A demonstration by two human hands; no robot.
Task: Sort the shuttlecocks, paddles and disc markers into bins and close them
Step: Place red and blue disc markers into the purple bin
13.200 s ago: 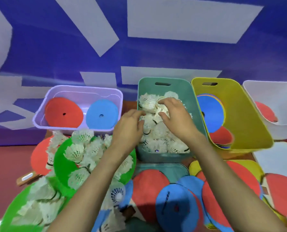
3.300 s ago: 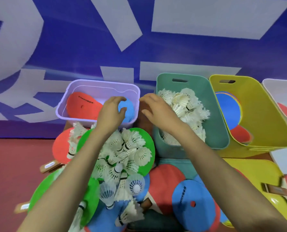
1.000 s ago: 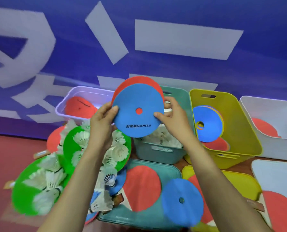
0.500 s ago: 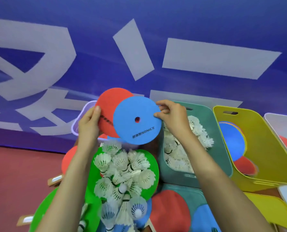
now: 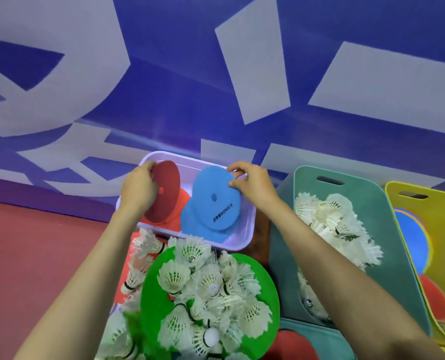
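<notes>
Left hand (image 5: 138, 189) grips a flat red disc marker (image 5: 167, 196), right hand (image 5: 254, 187) pinches a flat blue disc marker (image 5: 217, 206). Both lean on edge in the lilac plastic bin (image 5: 243, 233).

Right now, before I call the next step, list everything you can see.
Lilac bin: one, back centre.
Red disc: one, held over lilac bin; another red beneath.
Blue disc: one, held beside it; another blue beneath.
Teal bin: one, right; heaped white shuttlecocks.
Yellow bin: one, far right; blue and red discs inside.
Green paddle: one, front; many loose white shuttlecocks on it.
Left hand: grips red disc.
Right hand: pinches blue disc.
</notes>
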